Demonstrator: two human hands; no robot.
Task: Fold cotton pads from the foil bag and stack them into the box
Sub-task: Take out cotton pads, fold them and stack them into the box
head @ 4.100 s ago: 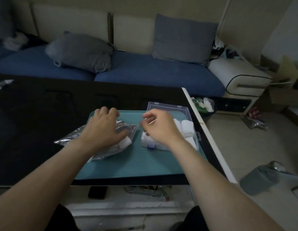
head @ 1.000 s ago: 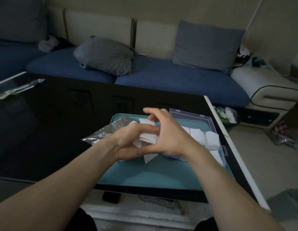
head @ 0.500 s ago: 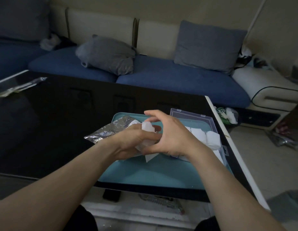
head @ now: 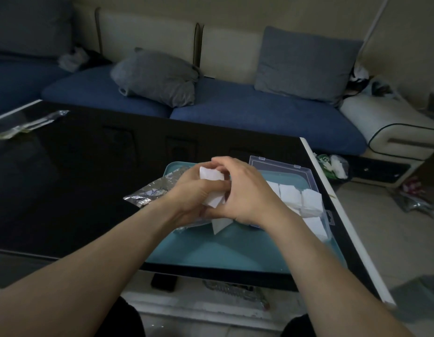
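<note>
While both clasp it, left hand [head: 191,195], right hand [head: 247,190], cotton pad [head: 212,176]

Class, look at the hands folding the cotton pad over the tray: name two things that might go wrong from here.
1. A loose pad hangs below the hands, under the pad being folded; it may drop onto the teal tray.
2. The clear box already looks full of folded pads; another may spill over its rim.

Both hands, the left hand [head: 191,198] and right hand [head: 247,193], pinch a white cotton pad [head: 212,187] together above the teal tray [head: 235,251], with the clear box [head: 306,190] at three o'clock.
</note>
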